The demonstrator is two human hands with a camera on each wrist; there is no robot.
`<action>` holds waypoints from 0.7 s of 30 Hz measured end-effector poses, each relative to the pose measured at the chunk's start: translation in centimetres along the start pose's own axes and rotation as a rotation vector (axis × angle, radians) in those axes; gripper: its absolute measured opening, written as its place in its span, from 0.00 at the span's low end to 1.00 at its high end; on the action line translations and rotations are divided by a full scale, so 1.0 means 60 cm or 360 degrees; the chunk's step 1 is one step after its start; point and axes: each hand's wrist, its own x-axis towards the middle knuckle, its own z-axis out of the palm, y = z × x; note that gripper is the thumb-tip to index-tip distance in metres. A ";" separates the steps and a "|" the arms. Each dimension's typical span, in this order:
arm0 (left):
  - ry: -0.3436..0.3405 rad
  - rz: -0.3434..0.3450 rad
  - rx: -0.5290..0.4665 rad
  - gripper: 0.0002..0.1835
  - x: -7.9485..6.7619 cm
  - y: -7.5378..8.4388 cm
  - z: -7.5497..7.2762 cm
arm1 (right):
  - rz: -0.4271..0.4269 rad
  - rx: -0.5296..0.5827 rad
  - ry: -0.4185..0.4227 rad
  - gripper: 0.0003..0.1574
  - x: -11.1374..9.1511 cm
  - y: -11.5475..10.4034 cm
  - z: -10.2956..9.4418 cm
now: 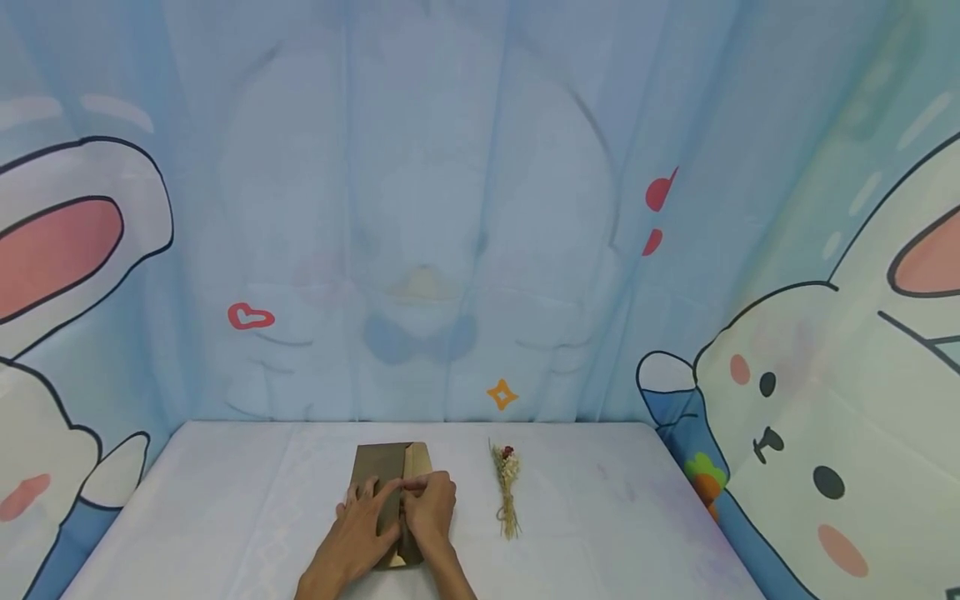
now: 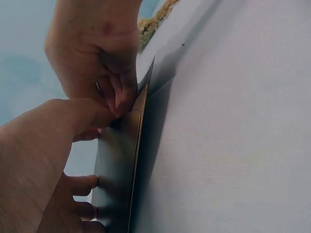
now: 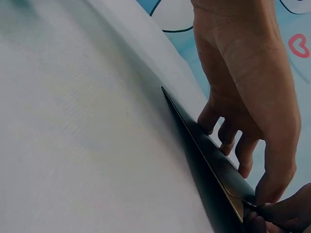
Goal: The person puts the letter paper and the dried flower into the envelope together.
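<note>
A flat brown paper envelope (image 1: 381,465) with a paler strip along its right side lies on the table in the head view. My left hand (image 1: 358,523) rests on it, its fingers spread over the left part. Those fingertips touch the dark surface in the right wrist view, where the left hand (image 3: 248,82) shows from the side. With curled fingers, my right hand (image 1: 432,505) pinches the envelope's folded edge near the middle. In the left wrist view, the right hand (image 2: 99,53) meets the left thumb there. The pinched spot is mostly hidden behind fingers.
A small tied bunch of dried flowers (image 1: 507,487) lies to the right of the envelope. White cloth covers the table (image 1: 600,517). Behind its far edge hangs a blue curtain (image 1: 420,208) printed with cartoon rabbits.
</note>
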 end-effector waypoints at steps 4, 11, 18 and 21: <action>0.0000 0.0004 -0.0010 0.35 -0.003 0.002 -0.001 | -0.0130 0.0049 0.0098 0.07 0.009 0.030 -0.006; 0.0021 0.0005 -0.0009 0.34 -0.005 0.005 -0.003 | -0.0090 0.0074 0.0254 0.08 0.026 0.032 -0.048; 0.0014 0.0021 -0.0035 0.34 -0.006 0.006 -0.004 | 0.0075 -0.0029 0.0383 0.12 0.032 0.023 -0.091; 0.0003 0.0029 -0.0056 0.34 -0.007 0.004 -0.001 | 0.0132 -0.0088 0.0469 0.13 0.035 0.032 -0.103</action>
